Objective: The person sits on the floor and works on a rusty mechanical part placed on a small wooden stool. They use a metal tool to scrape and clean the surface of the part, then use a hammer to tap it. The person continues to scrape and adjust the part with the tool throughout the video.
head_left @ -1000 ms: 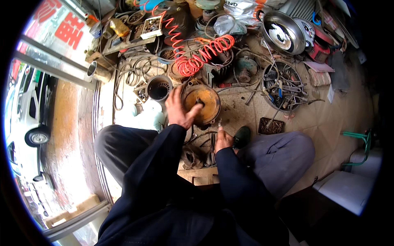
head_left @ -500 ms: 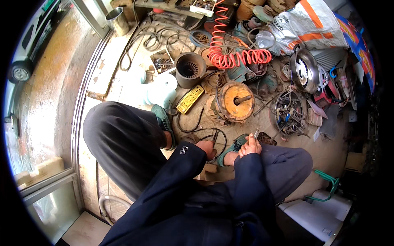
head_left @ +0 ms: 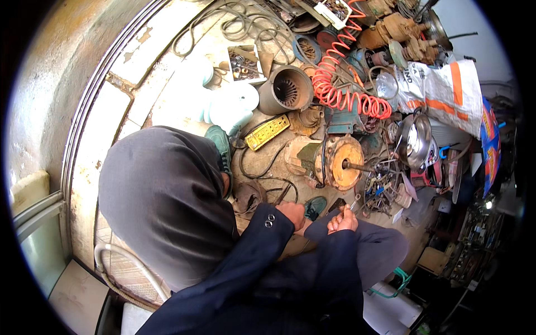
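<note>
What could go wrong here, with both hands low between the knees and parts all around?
1. The right hand grips a small metal tool close to the left hand; a slip could nick the fingers.
2. The black cable loops beside the shoe; it might snag a foot.
3. The motor lies on its side with its shaft pointing into loose scrap; a knock could likely roll it.
</note>
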A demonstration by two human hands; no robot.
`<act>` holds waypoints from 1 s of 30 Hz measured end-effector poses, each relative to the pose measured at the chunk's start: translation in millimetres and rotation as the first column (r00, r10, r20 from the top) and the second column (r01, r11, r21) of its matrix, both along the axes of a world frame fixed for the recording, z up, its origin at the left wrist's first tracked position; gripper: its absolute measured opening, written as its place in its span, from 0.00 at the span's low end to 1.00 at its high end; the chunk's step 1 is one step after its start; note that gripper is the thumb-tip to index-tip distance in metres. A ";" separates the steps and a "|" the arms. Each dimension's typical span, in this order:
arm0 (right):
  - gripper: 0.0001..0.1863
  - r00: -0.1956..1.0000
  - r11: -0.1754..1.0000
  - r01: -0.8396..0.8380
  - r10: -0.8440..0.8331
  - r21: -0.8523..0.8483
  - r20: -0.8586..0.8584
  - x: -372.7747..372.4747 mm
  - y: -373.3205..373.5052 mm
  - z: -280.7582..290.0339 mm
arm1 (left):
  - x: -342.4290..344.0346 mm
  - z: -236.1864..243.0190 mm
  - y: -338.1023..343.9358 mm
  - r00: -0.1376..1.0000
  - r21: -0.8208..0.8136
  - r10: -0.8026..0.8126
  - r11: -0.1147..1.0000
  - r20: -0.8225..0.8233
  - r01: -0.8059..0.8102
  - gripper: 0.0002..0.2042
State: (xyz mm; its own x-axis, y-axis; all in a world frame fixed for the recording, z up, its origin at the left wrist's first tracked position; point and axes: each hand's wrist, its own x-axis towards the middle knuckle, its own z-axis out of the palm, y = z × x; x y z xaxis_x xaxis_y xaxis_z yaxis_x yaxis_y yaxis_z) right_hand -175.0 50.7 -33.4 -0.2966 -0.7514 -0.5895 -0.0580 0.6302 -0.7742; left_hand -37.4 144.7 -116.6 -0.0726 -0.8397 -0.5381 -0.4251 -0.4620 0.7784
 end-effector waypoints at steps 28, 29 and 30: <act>0.12 0.974 0.968 -0.214 0.201 -0.133 -0.105 47.5 -50.3 5.4 | 16.7 -11.4 -28.1 0.844 0.168 0.524 0.847 -0.109 -0.504 0.13; 0.11 0.976 0.972 -0.199 0.185 -0.122 -0.115 46.1 -50.5 6.5 | 20.9 -8.8 -31.7 0.821 0.195 0.564 0.818 -0.087 -0.541 0.13; 0.11 0.977 0.974 -0.193 0.180 -0.117 -0.113 48.9 -52.1 6.6 | 31.3 -4.5 -36.1 0.790 0.210 0.611 0.780 -0.054 -0.589 0.13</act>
State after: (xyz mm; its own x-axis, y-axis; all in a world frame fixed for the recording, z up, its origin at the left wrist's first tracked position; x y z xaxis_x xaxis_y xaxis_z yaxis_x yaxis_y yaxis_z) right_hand -126.1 -1.4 -26.8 -0.1968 -0.8655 -0.4606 -0.2471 0.4984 -0.8310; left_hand -6.1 108.7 -121.2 0.3456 -0.6274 -0.6978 0.0697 -0.7244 0.6858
